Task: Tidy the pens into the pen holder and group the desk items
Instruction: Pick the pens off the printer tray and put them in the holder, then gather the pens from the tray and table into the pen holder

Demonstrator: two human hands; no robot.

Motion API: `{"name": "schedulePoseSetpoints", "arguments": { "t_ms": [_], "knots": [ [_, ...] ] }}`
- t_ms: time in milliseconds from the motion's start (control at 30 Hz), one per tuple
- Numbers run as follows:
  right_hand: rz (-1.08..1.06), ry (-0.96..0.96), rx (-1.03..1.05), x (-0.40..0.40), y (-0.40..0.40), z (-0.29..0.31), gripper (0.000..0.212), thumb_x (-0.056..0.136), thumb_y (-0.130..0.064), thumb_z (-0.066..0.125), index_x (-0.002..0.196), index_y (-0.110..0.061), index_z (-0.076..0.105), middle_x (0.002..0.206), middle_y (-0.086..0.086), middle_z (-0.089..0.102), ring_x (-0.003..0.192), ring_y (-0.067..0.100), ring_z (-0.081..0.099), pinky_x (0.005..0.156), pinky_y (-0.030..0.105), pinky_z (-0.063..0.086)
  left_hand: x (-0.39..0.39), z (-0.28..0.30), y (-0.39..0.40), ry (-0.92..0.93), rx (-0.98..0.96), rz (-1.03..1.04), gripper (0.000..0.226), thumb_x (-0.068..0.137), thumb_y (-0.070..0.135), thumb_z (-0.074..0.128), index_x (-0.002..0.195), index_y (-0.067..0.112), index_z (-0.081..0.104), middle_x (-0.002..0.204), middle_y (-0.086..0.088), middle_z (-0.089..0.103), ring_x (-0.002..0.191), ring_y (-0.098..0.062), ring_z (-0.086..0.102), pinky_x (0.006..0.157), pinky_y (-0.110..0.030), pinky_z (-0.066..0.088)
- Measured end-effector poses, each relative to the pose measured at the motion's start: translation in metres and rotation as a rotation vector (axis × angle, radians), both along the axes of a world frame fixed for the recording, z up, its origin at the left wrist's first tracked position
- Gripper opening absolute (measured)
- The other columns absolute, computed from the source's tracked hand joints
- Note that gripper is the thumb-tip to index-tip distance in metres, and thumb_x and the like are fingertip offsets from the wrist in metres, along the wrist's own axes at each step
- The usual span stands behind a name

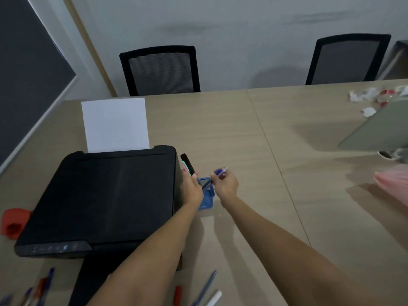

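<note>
A small blue mesh pen holder [207, 198] stands on the table just right of the black printer. My left hand [191, 188] is closed around a bundle of pens [187, 164], a black marker and pastel ones, held upright beside the holder. My right hand [225, 183] grips a purple pen [215, 176] tilted with its lower end inside the holder. More loose pens lie at the near edge: a blue one [206, 286], a white one [215, 298], a red one [177, 294], and several [42, 286] at the bottom left.
A black printer [101, 199] with white paper [116, 124] fills the left side. A red object [14, 220] lies left of it. Paper scraps [373, 98], a grey device [379, 131] and a pink item [395, 184] sit at the right. Two black chairs [161, 69] stand behind the table.
</note>
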State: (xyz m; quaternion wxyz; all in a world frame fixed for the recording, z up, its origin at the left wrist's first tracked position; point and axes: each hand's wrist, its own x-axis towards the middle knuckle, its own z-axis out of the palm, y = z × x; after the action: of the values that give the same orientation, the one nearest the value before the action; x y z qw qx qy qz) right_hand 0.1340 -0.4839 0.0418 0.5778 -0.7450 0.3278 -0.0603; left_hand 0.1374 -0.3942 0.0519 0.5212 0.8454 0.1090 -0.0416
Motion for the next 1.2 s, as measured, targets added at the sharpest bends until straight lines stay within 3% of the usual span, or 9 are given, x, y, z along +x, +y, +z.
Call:
{"name": "schedulePoseSetpoints", "arguments": {
  "t_ms": [233,367,567,700,767,833,933,1033,1200],
  "knots": [
    [0.22,0.141,-0.214,0.008,-0.009,-0.018,0.019,0.083,-0.021,0.066,0.08,-0.002,0.063,0.085,0.016,0.07,0.081,0.028,0.062,0.078,0.033,0.046,0.0,-0.041,-0.003,0.045,0.135,-0.033,0.031,0.101,0.012,0.04,0.128,0.0,0.043,0.111,-0.022,0.061,0.103,-0.037,0.061,0.075,-0.031,0.039],
    [0.302,0.211,-0.206,0.009,-0.013,-0.023,0.02,0.082,-0.018,0.067,0.093,-0.001,0.069,0.077,0.007,0.062,0.076,0.021,0.057,0.072,0.031,0.045,0.005,-0.04,-0.002,0.116,0.134,-0.06,0.03,0.099,0.005,0.041,0.128,0.004,0.044,0.115,-0.018,0.061,0.105,-0.033,0.061,0.078,-0.035,0.046],
    [0.306,0.189,-0.09,-0.014,-0.02,-0.005,0.041,0.08,-0.017,0.07,0.12,-0.014,0.062,0.101,0.008,0.06,0.104,0.027,0.062,0.094,0.035,0.049,-0.007,-0.02,0.007,0.189,0.165,-0.111,0.047,0.092,-0.005,0.042,0.136,0.009,0.038,0.124,-0.016,0.054,0.115,-0.033,0.055,0.092,-0.039,0.046],
    [0.179,0.138,-0.125,-0.035,-0.032,0.009,0.048,0.084,-0.021,0.067,0.128,-0.012,0.052,0.117,0.011,0.057,0.11,0.028,0.057,0.098,0.039,0.046,-0.016,0.017,0.007,0.019,0.206,-0.19,0.047,0.089,-0.008,0.043,0.134,0.005,0.04,0.129,-0.011,0.048,0.116,-0.028,0.052,0.086,-0.027,0.042],
    [0.112,0.111,-0.177,-0.064,-0.033,0.006,0.035,0.087,-0.015,0.061,0.121,-0.01,0.057,0.109,0.012,0.061,0.104,0.028,0.06,0.095,0.039,0.048,-0.045,0.03,0.017,-0.093,0.185,-0.325,0.047,0.091,-0.006,0.043,0.136,0.005,0.041,0.132,-0.008,0.046,0.119,-0.024,0.049,0.089,-0.018,0.032],
    [0.123,0.093,-0.291,-0.108,-0.024,-0.002,0.023,0.086,-0.006,0.054,0.106,-0.008,0.064,0.092,0.008,0.064,0.085,0.025,0.061,0.086,0.037,0.051,-0.084,0.036,0.041,-0.216,0.098,-0.466,0.043,0.091,-0.003,0.045,0.133,0.005,0.047,0.134,-0.009,0.052,0.123,-0.023,0.053,0.096,-0.02,0.038],
    [0.35,0.132,-0.45,-0.169,-0.001,-0.021,0.029,0.077,0.006,0.048,0.09,-0.008,0.07,0.085,0.01,0.069,0.079,0.028,0.063,0.072,0.025,0.042,-0.138,0.016,0.082,-0.258,0.031,-0.639,0.028,0.091,0.003,0.047,0.115,0.007,0.062,0.108,-0.008,0.068,0.095,-0.02,0.069,0.085,-0.029,0.054],
    [0.679,0.271,-0.528,-0.221,0.039,-0.043,0.034,0.075,0.005,0.048,0.095,-0.01,0.072,0.088,0.008,0.063,0.09,0.031,0.064,0.072,0.023,0.038,-0.185,-0.031,0.119,-0.151,0.186,-0.677,0.019,0.088,0.006,0.048,0.092,0.013,0.066,0.078,-0.003,0.067,0.069,-0.018,0.064,0.068,-0.032,0.055],
    [0.893,0.358,-0.606,-0.265,0.087,-0.075,0.025,0.086,-0.013,0.055,0.107,-0.02,0.067,0.111,0.012,0.057,0.1,0.034,0.058,0.086,0.035,0.047,-0.216,-0.078,0.153,0.154,0.579,-0.687,0.019,0.091,0.009,0.047,0.106,0.016,0.057,0.113,-0.009,0.055,0.092,-0.026,0.059,0.075,-0.032,0.048]
  ]
}}
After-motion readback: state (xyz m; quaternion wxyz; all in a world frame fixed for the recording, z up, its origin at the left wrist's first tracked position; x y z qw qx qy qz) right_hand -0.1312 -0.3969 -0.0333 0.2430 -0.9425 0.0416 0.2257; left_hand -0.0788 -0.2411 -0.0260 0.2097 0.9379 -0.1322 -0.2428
